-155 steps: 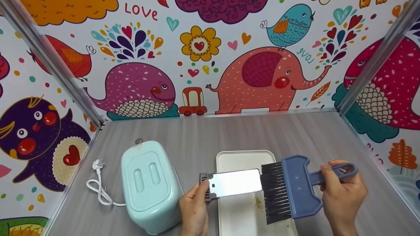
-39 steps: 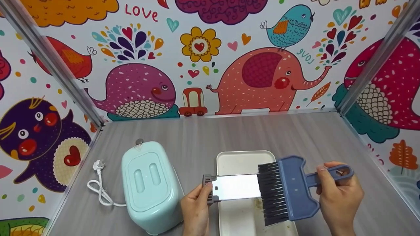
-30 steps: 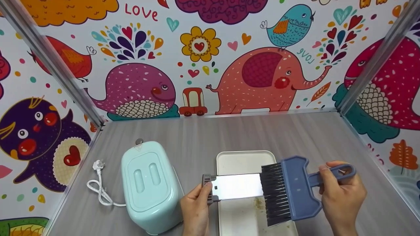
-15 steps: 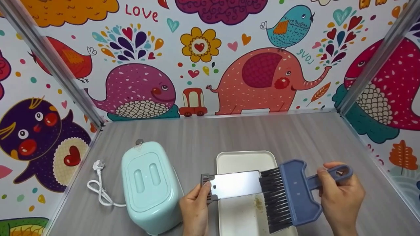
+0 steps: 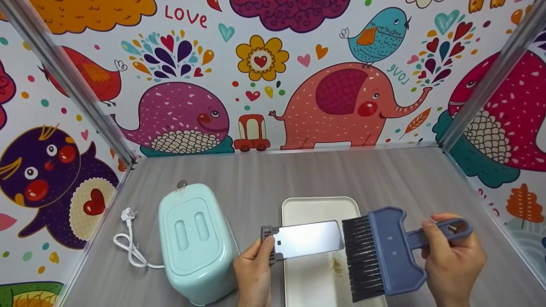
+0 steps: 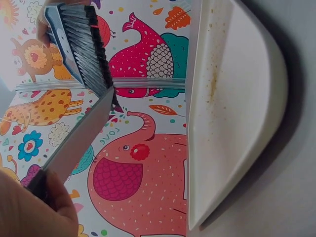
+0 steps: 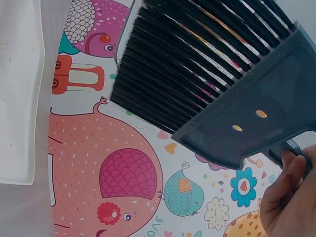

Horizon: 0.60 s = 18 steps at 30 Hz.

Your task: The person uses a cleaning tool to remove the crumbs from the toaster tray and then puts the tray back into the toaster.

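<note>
My left hand (image 5: 254, 266) pinches the grey slotted end of a toaster's crumb tray (image 5: 309, 239), a flat shiny metal plate held level above the cream tray (image 5: 305, 294). My right hand (image 5: 454, 260) grips the looped handle of a wide blue brush (image 5: 394, 251) with black bristles (image 5: 362, 260). In the head view the bristles stand just right of the crumb tray's free end; in the left wrist view their tips overlap that end, and whether they touch I cannot tell. Brown crumbs (image 6: 215, 81) lie scattered in the cream tray below.
A mint-green toaster (image 5: 194, 238), its top covered by a lid, stands on the grey table (image 5: 256, 183) left of my left hand. Its white cord and plug (image 5: 130, 238) lie at the far left. Cartoon-printed walls (image 5: 256, 98) enclose the back and sides.
The brush has swept back and forth over the crumb tray's free end and is now drawn a little to the right of it. The crumb tray tilts slightly differently; my left grip stays.
</note>
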Available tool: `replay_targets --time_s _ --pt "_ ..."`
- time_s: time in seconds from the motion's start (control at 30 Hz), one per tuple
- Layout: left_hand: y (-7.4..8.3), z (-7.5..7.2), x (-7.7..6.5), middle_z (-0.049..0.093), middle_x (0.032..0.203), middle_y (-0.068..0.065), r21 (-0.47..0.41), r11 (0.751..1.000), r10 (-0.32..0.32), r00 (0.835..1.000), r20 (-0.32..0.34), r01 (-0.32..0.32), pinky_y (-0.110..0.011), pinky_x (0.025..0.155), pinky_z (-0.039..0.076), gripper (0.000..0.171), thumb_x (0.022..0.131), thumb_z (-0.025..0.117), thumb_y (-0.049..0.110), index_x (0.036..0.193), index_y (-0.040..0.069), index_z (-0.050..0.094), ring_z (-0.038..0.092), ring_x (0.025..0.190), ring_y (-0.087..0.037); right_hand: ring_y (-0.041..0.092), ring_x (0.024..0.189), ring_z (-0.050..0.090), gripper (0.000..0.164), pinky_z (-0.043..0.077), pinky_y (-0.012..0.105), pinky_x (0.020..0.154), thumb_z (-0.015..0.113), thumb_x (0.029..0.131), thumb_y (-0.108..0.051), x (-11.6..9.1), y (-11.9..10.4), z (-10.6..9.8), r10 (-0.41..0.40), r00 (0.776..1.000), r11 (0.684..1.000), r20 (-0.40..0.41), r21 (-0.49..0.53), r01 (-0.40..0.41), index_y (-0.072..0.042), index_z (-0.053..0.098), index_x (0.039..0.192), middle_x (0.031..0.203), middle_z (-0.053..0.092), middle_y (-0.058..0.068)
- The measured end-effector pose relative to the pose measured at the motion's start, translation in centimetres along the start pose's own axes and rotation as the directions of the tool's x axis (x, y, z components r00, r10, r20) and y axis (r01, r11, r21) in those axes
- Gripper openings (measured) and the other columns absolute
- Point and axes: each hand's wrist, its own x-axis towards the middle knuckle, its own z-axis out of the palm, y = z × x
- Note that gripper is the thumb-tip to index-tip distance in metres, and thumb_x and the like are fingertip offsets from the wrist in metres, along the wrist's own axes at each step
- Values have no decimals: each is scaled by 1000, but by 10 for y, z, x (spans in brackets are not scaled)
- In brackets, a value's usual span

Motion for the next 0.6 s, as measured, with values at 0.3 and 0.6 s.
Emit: replay_targets --time_s 0.3,0.6 --pt "-2 0 2 73 93 -9 14 999 -39 999 11 39 -32 74 56 19 101 69 7 108 -9 78 62 87 -19 11 46 56 11 50 16 49 69 101 1 -6 5 9 102 994 956 36 271 -109 -10 68 104 71 66 4" --pt "0 1 -1 77 96 -13 -30 998 -53 998 32 54 -31 73 59 22 100 70 6 113 -10 77 67 86 -18 16 43 61 8 49 21 46 70 100 2 -22 10 26 132 983 918 128 358 -170 0 66 106 67 68 11"
